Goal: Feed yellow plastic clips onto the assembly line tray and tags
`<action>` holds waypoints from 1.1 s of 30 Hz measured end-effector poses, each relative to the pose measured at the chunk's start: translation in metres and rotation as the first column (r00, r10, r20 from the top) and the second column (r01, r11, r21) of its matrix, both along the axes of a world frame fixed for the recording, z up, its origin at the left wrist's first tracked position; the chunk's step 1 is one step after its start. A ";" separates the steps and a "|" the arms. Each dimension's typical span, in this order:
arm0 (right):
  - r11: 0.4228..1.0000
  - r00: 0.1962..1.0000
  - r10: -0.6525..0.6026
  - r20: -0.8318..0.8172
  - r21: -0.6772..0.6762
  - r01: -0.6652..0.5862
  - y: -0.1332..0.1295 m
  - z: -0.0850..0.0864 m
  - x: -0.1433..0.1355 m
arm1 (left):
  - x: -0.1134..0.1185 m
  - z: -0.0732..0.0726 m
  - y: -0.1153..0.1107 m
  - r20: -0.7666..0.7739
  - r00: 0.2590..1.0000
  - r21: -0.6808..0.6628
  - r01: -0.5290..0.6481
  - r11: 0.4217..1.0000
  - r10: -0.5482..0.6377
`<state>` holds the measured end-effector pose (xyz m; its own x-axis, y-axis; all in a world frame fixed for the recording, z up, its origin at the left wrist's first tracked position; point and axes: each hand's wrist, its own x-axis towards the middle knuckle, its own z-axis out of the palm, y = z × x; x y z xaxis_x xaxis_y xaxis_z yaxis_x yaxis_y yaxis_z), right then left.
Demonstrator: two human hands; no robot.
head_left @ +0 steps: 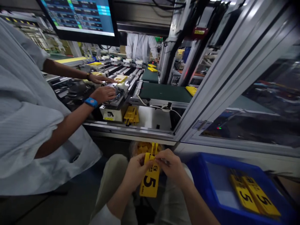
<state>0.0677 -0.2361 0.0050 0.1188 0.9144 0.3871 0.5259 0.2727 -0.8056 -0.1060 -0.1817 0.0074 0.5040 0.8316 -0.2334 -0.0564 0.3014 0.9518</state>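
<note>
A flat yellow plastic tag point(149, 184) with a black 5 printed on it is held over my lap. My left hand point(136, 170) grips its left edge near the top, fingers closed round it. At the upper right of the tag my right hand point(172, 165) pinches, fingertips close to the narrow yellow strap point(153, 148) that sticks up from its top. The exact hold of the right fingertips is partly hidden. Just beyond the tag, a clear bag point(142, 147) full of small yellow pieces sits below the bench edge.
A blue bin point(203, 181) at my right holds yellow tags point(260, 195) marked 5. Left of me a co-worker's hands point(104, 93) work at a fixture. Yellow parts point(131, 115) lie on the bench beside a green conveyor point(164, 92). A monitor point(79, 18) hangs above; a metal frame post point(217, 68) slants at right.
</note>
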 end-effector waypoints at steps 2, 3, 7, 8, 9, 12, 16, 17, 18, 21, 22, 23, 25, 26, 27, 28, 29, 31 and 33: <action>0.999 0.999 -0.040 -0.028 0.000 0.040 0.003 -0.002 -0.008 | -0.005 -0.002 0.001 0.002 1.000 0.022 -0.001 1.000 0.001; 0.997 0.993 -0.070 -0.098 -0.027 0.067 0.004 -0.005 -0.013 | -0.007 -0.004 0.001 0.001 1.000 0.030 -0.008 1.000 0.008; 0.962 0.806 -0.167 -0.568 -0.272 0.007 0.005 -0.019 -0.037 | -0.004 -0.009 -0.002 0.022 0.995 0.046 -0.096 0.994 0.095; 0.953 0.756 -0.186 -0.627 -0.304 -0.017 0.005 -0.021 -0.043 | -0.001 -0.010 -0.004 0.038 0.991 0.048 -0.128 0.991 0.127; 0.949 0.736 -0.197 -0.647 -0.314 -0.022 0.005 -0.023 -0.048 | 0.002 -0.010 -0.007 0.058 0.985 0.047 -0.164 0.985 0.161; 0.962 0.769 -0.202 -0.606 -0.270 0.041 0.002 -0.026 -0.058 | 0.012 -0.014 -0.016 0.097 0.956 0.030 -0.282 0.959 0.278; 0.966 0.743 -0.221 -0.631 -0.245 0.079 -0.002 -0.033 -0.065 | 0.020 -0.022 -0.022 0.094 0.938 0.054 -0.338 0.939 0.333; 0.965 0.730 -0.233 -0.643 -0.245 0.092 -0.002 -0.035 -0.066 | 0.021 -0.023 -0.020 0.086 0.939 0.072 -0.340 0.938 0.334; 0.963 0.718 -0.247 -0.650 -0.248 0.107 -0.002 -0.038 -0.067 | 0.022 -0.024 -0.017 0.070 0.942 0.096 -0.334 0.938 0.328; 0.954 0.682 -0.289 -0.672 -0.261 0.148 0.002 -0.042 -0.060 | 0.019 -0.019 0.000 -0.026 0.978 0.228 -0.195 0.954 0.206; 0.957 0.673 -0.279 -0.685 -0.255 0.136 0.005 -0.043 -0.054 | 0.017 -0.013 0.008 -0.079 0.989 0.295 -0.096 0.951 0.125; 0.964 0.669 -0.253 -0.699 -0.237 0.117 0.010 -0.043 -0.047 | 0.014 -0.006 0.017 -0.144 0.989 0.369 0.015 0.929 0.041; 0.979 0.709 -0.186 -0.680 -0.188 0.077 0.021 -0.044 -0.028 | 0.008 0.014 0.034 -0.287 0.956 0.517 0.212 0.829 -0.065; 0.982 0.758 -0.169 -0.630 -0.171 0.077 0.028 -0.047 -0.017 | 0.006 0.026 0.043 -0.349 0.934 0.590 0.283 0.756 -0.078; 0.981 0.817 -0.170 -0.551 -0.172 0.087 0.036 -0.051 -0.007 | 0.004 0.037 0.053 -0.393 0.917 0.663 0.329 0.672 -0.061; 0.976 0.877 -0.182 -0.445 -0.188 0.107 0.044 -0.056 0.002 | 0.004 0.048 0.065 -0.424 0.905 0.732 0.363 0.577 -0.032; 0.970 0.918 -0.190 -0.348 -0.214 0.120 0.052 -0.063 0.010 | 0.006 0.058 0.077 -0.447 0.895 0.789 0.390 0.475 0.007; 0.951 0.977 -0.152 -0.146 -0.292 0.104 0.066 -0.081 0.020 | 0.014 0.071 0.108 -0.481 0.870 0.852 0.434 0.293 0.110; 0.922 0.997 -0.067 0.039 -0.379 0.077 0.074 -0.099 0.021 | 0.026 0.074 0.144 -0.526 0.823 0.849 0.493 0.190 0.214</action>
<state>0.0882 -0.1622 -0.0939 0.1847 0.9827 0.0161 0.5536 -0.0905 -0.8278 -0.0796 -0.0381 0.0816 0.7590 0.4898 0.4291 0.3701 -0.8666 0.3346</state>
